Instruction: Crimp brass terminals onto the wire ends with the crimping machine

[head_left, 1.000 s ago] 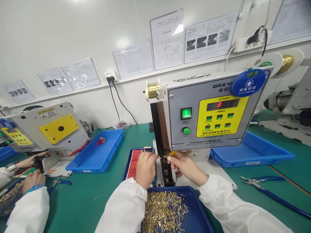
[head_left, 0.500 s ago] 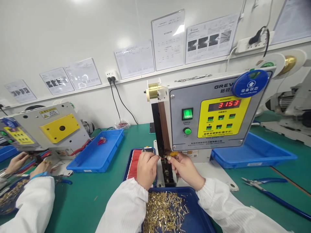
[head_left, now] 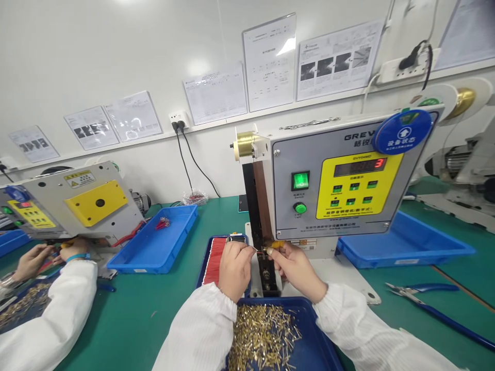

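Both hands meet at the pressing head (head_left: 266,265) of a grey crimping machine (head_left: 297,129). My left hand (head_left: 235,270) is closed in a pinch on a thin wire (head_left: 255,250) whose end reaches the head. From the other side my right hand (head_left: 297,269) pinches at the same spot, with something yellow around a finger (head_left: 279,244); what its fingertips hold is too small to make out. Behind my left hand lies a tray of red wires (head_left: 214,262). Small brass-coloured pins (head_left: 263,332) fill the left part of a dark blue tray (head_left: 315,342) below my hands.
Blue-handled cutting pliers (head_left: 421,296) lie at the right. Blue trays stand behind them (head_left: 410,247) and left of the machine (head_left: 147,250). At far left, a co-worker's hands (head_left: 73,250) work at a similar machine (head_left: 96,198).
My hands stay almost in place at the pressing head. The machine's red display went from 3153 to showing only a clear 3. The co-worker's nearer hand moved up to their machine.
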`<state>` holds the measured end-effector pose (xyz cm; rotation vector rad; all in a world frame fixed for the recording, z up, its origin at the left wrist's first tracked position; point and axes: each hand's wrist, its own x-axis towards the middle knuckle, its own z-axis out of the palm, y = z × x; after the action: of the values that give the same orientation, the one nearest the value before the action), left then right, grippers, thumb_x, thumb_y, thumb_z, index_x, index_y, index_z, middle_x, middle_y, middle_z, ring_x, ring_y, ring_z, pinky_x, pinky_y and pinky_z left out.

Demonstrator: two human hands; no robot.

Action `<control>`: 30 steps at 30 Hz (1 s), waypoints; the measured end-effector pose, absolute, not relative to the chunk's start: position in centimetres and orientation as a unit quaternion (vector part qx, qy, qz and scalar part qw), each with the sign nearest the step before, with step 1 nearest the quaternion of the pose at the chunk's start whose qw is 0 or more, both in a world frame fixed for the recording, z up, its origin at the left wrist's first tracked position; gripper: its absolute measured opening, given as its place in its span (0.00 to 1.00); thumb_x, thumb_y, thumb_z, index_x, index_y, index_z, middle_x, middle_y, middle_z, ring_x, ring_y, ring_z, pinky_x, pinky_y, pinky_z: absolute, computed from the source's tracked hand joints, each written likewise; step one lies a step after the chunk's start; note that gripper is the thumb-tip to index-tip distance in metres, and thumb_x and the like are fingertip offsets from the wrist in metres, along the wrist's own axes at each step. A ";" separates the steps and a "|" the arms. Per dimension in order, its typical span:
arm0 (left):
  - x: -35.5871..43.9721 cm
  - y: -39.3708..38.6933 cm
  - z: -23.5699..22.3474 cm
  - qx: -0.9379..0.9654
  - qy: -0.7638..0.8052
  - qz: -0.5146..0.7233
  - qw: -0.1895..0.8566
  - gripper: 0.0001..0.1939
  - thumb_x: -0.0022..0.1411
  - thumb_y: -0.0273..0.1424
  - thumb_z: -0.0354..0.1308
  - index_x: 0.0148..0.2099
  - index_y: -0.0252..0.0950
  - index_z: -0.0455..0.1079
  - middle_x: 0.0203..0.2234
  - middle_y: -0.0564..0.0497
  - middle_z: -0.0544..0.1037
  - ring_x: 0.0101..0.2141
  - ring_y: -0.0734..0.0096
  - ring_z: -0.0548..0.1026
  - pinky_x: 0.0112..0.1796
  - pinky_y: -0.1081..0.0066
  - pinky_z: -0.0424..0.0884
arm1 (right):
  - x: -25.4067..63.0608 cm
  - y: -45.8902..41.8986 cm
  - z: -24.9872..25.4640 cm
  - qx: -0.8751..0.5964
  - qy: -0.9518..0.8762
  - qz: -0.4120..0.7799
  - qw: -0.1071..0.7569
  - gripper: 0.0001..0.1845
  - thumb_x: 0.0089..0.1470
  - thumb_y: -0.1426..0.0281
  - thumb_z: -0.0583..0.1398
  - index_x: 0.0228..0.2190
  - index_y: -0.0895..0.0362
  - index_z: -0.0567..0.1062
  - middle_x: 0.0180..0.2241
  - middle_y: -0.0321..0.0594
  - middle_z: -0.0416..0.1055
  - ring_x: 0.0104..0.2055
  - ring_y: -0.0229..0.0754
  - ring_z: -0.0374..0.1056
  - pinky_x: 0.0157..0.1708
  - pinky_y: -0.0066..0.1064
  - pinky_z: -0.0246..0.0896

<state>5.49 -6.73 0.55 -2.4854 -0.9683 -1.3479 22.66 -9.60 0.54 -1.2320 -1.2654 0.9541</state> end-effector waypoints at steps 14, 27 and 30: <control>5.4 -6.7 0.5 -0.835 -0.329 -0.436 0.064 0.08 0.65 0.24 0.49 0.41 0.36 0.70 0.34 0.48 0.72 0.37 0.68 0.67 0.39 0.67 0.66 | 22.6 -9.6 0.6 -0.517 -0.528 0.401 0.543 0.14 0.49 0.56 0.57 0.24 0.54 0.65 0.14 0.29 0.61 0.13 0.34 0.56 0.12 0.25 0.50; 5.4 -6.8 0.4 -0.829 -0.341 -0.439 0.065 0.08 0.64 0.26 0.51 0.41 0.37 0.71 0.32 0.48 0.71 0.36 0.68 0.68 0.36 0.68 0.66 | 22.0 -9.6 -0.5 -0.532 -0.558 0.306 0.558 0.11 0.53 0.60 0.56 0.26 0.54 0.67 0.16 0.31 0.65 0.17 0.38 0.62 0.18 0.28 0.56; 5.4 -6.8 0.5 -0.831 -0.339 -0.437 0.068 0.08 0.64 0.26 0.51 0.41 0.37 0.71 0.32 0.48 0.71 0.36 0.68 0.69 0.36 0.68 0.66 | 22.1 -9.7 -0.3 -0.535 -0.562 0.299 0.556 0.11 0.53 0.60 0.55 0.26 0.54 0.67 0.17 0.32 0.66 0.19 0.39 0.63 0.20 0.29 0.58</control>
<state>5.42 -6.75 0.46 -2.5029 -1.0213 -1.3155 22.07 -9.68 -0.26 -1.2642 -1.3260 0.7058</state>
